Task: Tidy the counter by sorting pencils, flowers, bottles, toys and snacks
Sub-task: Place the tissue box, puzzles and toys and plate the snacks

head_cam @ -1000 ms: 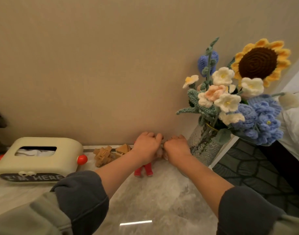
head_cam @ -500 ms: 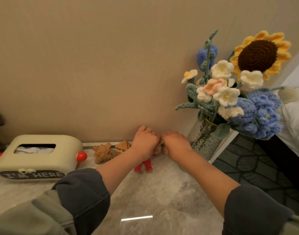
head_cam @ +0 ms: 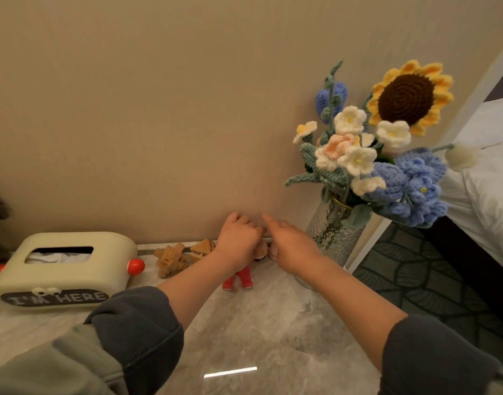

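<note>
A small toy figure with red legs (head_cam: 240, 279) stands on the marble counter (head_cam: 261, 332) against the wall. My left hand (head_cam: 238, 238) is closed over its upper body, hiding most of it. My right hand (head_cam: 290, 245) sits just to the right, index finger stretched toward the wall, other fingers loose; a pinkish part of the toy shows beneath it. Wooden puzzle toys (head_cam: 176, 256) lie left of the figure. A bunch of crocheted flowers (head_cam: 378, 149) with a sunflower stands in a glass vase (head_cam: 334, 232) at the counter's right end.
A cream tissue box (head_cam: 59, 269) reading "I'M HERE", with red knobs, sits at the left. The counter ends just right of the vase, with dark patterned carpet (head_cam: 415, 280) and a white bed (head_cam: 489, 178) beyond. The beige wall is right behind the toys.
My right hand has loosened from a closed grip, and its index finger now points toward the wall. My left hand stays on the toy figure. The view has shifted slightly.
</note>
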### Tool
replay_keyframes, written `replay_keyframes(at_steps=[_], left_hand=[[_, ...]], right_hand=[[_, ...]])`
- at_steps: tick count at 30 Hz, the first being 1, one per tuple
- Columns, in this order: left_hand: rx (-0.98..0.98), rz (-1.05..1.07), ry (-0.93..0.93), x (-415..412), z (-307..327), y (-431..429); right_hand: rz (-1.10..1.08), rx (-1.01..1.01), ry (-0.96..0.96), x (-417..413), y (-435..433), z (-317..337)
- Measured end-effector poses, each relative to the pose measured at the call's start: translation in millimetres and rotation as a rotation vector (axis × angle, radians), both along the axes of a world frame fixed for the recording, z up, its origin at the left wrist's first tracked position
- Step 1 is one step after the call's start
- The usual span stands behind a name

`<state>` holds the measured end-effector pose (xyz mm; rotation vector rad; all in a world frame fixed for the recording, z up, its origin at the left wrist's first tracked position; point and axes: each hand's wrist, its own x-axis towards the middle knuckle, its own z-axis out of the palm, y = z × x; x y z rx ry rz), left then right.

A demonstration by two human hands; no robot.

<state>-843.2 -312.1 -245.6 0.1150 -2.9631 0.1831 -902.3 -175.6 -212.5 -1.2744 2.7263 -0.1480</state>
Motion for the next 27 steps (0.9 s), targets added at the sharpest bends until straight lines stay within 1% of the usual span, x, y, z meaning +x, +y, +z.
replay_keyframes(at_steps=[3, 7, 9, 11, 13, 16, 19, 22, 27], left_hand=[[0.067, 0.013, 0.061, 10, 12, 3], [0.254, 0.062, 0.199, 43, 30, 7], [0.339, 0.073, 0.292, 65, 33, 9], [0.396, 0.087, 0.340, 88, 33, 14], [0.477, 0.096, 0.352, 110, 30, 19], [0.582, 0.108, 0.323, 140, 19, 28], [0.608, 0.160, 0.288, 170, 9, 34], [0.651, 0.244, 0.303, 194, 4, 38], [0.683, 0.346, 0.342, 245, -9, 37]], right_hand=[[0.002, -0.038, 0.008, 6, 8, 3], [-0.015, -0.177, 0.003, 25, 28, 4], [-0.041, -0.251, 0.026, 39, 38, -3], [-0.059, -0.312, 0.002, 59, 48, -13], [-0.065, -0.335, -0.050, 80, 55, -24], [-0.067, -0.347, -0.099, 103, 58, -36], [-0.075, -0.357, -0.153, 122, 58, -42], [-0.076, -0.386, -0.185, 136, 52, -45], [0.012, -0.425, -0.271, 168, 25, -51]])
